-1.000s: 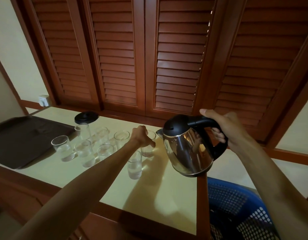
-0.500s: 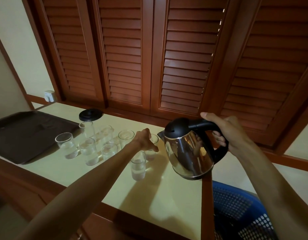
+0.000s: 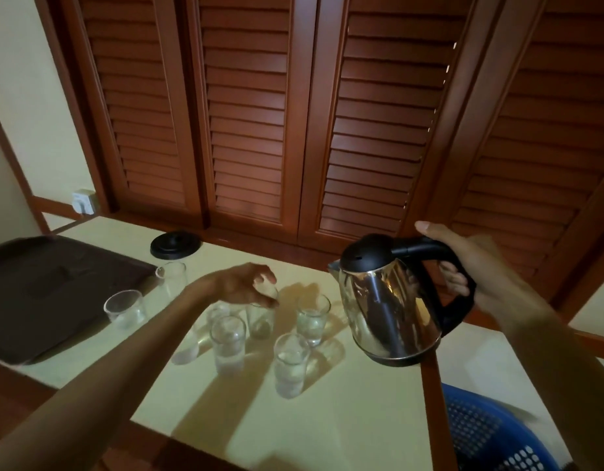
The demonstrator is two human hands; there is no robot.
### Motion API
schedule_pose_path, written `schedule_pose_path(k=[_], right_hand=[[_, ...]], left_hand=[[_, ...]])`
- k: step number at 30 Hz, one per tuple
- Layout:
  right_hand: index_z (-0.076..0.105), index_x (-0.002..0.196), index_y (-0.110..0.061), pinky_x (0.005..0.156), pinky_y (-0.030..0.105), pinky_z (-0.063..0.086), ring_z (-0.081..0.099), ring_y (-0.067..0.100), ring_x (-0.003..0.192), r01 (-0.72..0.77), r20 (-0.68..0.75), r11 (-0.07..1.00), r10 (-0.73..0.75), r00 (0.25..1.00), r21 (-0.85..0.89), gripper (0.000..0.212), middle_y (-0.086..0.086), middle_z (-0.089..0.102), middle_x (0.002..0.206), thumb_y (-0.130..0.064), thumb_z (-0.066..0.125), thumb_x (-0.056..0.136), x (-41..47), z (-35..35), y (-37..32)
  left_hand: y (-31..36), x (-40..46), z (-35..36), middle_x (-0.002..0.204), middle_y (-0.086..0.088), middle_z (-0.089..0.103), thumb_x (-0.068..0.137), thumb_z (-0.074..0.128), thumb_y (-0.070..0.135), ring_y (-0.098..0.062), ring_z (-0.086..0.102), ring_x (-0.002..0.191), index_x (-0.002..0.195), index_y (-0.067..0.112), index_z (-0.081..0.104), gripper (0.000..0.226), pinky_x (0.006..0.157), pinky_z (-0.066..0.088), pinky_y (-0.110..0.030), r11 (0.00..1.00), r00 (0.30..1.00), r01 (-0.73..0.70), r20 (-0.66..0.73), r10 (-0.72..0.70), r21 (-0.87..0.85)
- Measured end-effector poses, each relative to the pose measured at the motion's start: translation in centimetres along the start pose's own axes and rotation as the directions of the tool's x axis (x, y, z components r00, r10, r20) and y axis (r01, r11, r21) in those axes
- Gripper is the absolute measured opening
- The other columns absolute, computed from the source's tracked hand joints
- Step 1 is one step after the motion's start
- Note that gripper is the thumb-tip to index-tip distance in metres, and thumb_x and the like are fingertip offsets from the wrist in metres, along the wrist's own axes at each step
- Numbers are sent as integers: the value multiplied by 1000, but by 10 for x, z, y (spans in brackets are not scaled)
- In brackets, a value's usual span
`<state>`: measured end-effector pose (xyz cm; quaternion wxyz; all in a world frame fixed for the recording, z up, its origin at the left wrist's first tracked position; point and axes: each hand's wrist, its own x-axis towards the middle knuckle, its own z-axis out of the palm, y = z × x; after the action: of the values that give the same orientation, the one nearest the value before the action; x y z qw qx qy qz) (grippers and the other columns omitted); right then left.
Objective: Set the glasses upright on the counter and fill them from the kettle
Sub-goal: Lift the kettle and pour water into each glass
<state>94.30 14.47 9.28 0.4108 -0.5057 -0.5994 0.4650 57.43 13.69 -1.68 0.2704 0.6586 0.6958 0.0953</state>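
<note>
We see clear upright drinking glasses (image 3: pixel 291 363) clustered on the cream desk (image 3: pixel 345 413). Our left hand (image 3: pixel 241 283) pinches one glass's rim from above; right hand (image 3: pixel 477 266) grips the steel kettle (image 3: pixel 389 311) aloft, right of the cluster. Behind: round black kettle base (image 3: pixel 175 245).

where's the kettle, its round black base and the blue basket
kettle (image 3: pixel 385 311), head view, on its shiny steel body
black base (image 3: pixel 175 245), head view, on its top face
blue basket (image 3: pixel 487 433), head view, on its mesh wall
</note>
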Motion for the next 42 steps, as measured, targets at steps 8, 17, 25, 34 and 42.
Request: schedule_pose_path(k=[8, 17, 25, 34, 42], right_hand=[[47, 47, -9, 33, 20, 27, 32, 16, 28, 24, -186, 998, -34, 982, -57, 62, 4, 40, 36, -51, 81, 78, 21, 27, -30], [55, 58, -13, 46, 28, 32, 37, 15, 35, 55, -304, 997, -71, 950, -62, 50, -2, 45, 43, -52, 76, 82, 26, 57, -47], [51, 56, -17, 49, 33, 30, 36, 17, 40, 127, -281, 992, -117, 953, 17, 52, -2, 41, 46, -55, 74, 84, 22, 95, -68], [52, 46, -17, 45, 28, 32, 36, 17, 37, 189, -155, 962, -221, 963, -198, 57, 1, 43, 44, -60, 74, 76, 31, 133, -89], [67, 55, -9, 38, 17, 32, 37, 7, 30, 162, -41, 801, -226, 973, -576, 53, -4, 43, 37, -56, 77, 79, 40, 160, -123]], left_hand=[[-21, 22, 8, 107, 3, 65, 67, 96, 26, -19, 66, 100, 127, 24, 56, 72, 83, 52, -28, 986, 986, -165, 31, 164, 30], [-35, 31, -55, 102, -7, 78, 63, 92, 8, -20, 68, 97, 110, 10, 65, 54, 92, 51, -42, 611, 955, -293, -191, 228, -735], [-33, 29, -70, 96, -5, 67, 64, 86, 10, -24, 63, 91, 91, 18, 68, 33, 89, 50, -40, -40, 863, 38, 13, 505, -998], [-38, 22, -54, 83, -3, 70, 56, 77, -1, -16, 65, 81, 94, 13, 68, 42, 75, 50, -32, 490, 912, -392, -258, 321, -778], [-33, 22, -39, 78, 0, 69, 50, 81, -3, -8, 64, 69, 96, 6, 62, 51, 68, 51, -19, 565, 887, -456, -303, 348, -688]])
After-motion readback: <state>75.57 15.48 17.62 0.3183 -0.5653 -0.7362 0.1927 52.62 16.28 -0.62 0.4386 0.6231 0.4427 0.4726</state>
